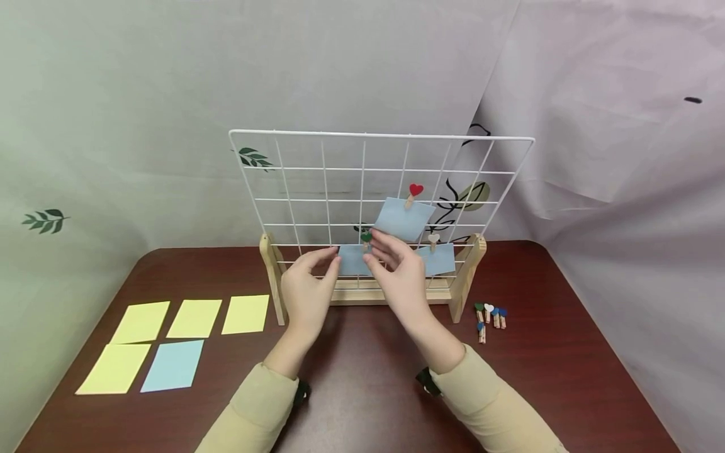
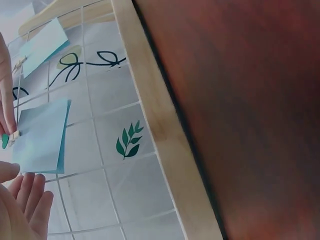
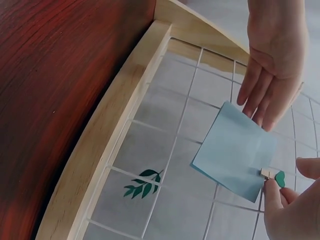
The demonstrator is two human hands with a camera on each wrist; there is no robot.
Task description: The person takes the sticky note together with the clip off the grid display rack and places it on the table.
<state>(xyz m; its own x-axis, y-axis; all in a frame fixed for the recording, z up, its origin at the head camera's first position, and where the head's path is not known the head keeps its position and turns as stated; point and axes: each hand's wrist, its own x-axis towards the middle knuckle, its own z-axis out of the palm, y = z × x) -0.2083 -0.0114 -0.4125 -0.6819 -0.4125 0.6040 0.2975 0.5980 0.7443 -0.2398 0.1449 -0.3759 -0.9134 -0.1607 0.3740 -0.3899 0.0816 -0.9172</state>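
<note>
A blue sticky note hangs low on the white wire grid, with a green-heart clothespin at its upper edge. My right hand is at that clothespin; one finger touches it while the thumb stands apart. Beside the note's left edge is my left hand, thumb and index finger spaced apart, fingertips at the edge. Another blue note hangs higher under a red-heart clothespin. To the right, a white-heart clothespin holds a third blue note, partly behind my right hand.
Several yellow sticky notes and one blue note lie on the dark red table at left. Spare heart clothespins lie at right. Wooden supports hold the grid, with a patterned cloth behind.
</note>
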